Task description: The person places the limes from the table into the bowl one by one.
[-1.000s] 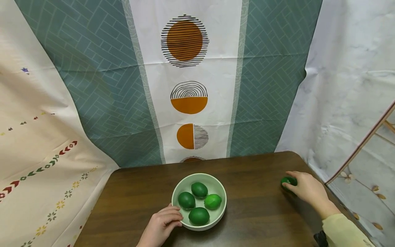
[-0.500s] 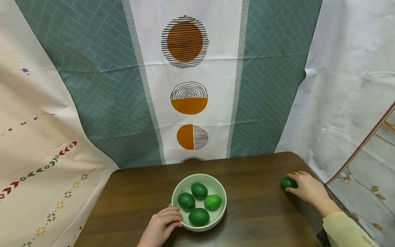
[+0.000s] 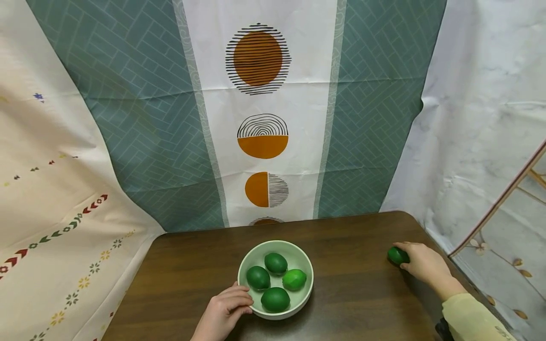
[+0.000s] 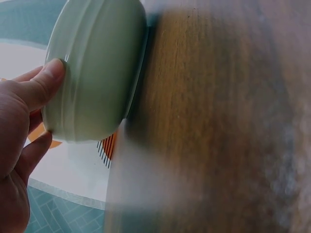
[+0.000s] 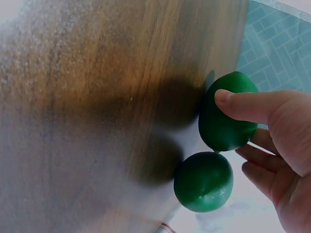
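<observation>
My left hand (image 3: 225, 308) grips the near-left rim of a pale green bowl (image 3: 308, 284), thumb outside the wall in the left wrist view. Inside the bowl lie several green limes, one of them brighter (image 3: 294, 279) than the rest. At the right of the table, my right hand (image 3: 426, 265) holds a dark green lime (image 5: 229, 121) between thumb and fingers, low over the wood. Just beside it in the right wrist view is a second dark green lime (image 5: 204, 182), hidden behind the hand in the head view.
The bowl stands on a dark brown wooden table (image 3: 354, 255). Patterned cloth (image 3: 277, 104) hangs behind the table's far edge, with a cream cloth (image 3: 77, 237) at the left and a white marbled one (image 3: 469, 142) at the right.
My right hand's thumb and fingers have shifted around the lime, while the hand stays at the same spot on the right. The left hand and bowl have not moved.
</observation>
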Tool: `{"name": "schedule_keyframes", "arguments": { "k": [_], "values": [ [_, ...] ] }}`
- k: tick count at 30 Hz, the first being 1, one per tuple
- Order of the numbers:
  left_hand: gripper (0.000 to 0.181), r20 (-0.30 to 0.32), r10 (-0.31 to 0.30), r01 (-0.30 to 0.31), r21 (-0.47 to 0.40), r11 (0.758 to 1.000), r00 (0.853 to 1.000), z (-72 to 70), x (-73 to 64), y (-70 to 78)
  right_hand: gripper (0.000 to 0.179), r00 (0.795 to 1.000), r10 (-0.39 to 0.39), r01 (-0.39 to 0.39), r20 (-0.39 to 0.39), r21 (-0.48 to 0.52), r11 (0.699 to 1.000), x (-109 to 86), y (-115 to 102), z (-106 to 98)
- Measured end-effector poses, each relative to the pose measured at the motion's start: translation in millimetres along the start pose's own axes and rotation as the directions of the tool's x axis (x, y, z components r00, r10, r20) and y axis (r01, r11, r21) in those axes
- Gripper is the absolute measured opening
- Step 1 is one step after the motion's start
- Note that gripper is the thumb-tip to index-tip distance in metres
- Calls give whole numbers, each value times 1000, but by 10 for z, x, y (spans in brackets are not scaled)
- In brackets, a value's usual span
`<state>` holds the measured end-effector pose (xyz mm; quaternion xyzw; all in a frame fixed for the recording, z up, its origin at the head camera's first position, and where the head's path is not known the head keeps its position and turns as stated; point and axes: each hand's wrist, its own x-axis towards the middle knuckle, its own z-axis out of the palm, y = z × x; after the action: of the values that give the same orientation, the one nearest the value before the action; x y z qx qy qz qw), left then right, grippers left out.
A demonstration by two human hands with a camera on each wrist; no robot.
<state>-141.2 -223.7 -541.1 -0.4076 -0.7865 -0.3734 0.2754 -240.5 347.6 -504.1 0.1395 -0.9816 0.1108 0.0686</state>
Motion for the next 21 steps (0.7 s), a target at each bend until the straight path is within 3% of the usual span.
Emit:
{"name": "schedule_keyframes", "arguments": {
  "k": [5,12,21],
  "values": [
    [29,9,-32,32,-7,999,999,6,-8,4,68,1000,-13,13,-4,-12,1000,-1,-12,20],
    [27,7,-27,27,-4,1000,1000,7,-19,-8,67,1000,-23,23,-5,-17,1000,3,-20,24],
    [26,-20,49,-49,7,999,999,11,-23,-39,66,1000,-28,28,-11,-16,999,4,-22,22]
  ]
}}
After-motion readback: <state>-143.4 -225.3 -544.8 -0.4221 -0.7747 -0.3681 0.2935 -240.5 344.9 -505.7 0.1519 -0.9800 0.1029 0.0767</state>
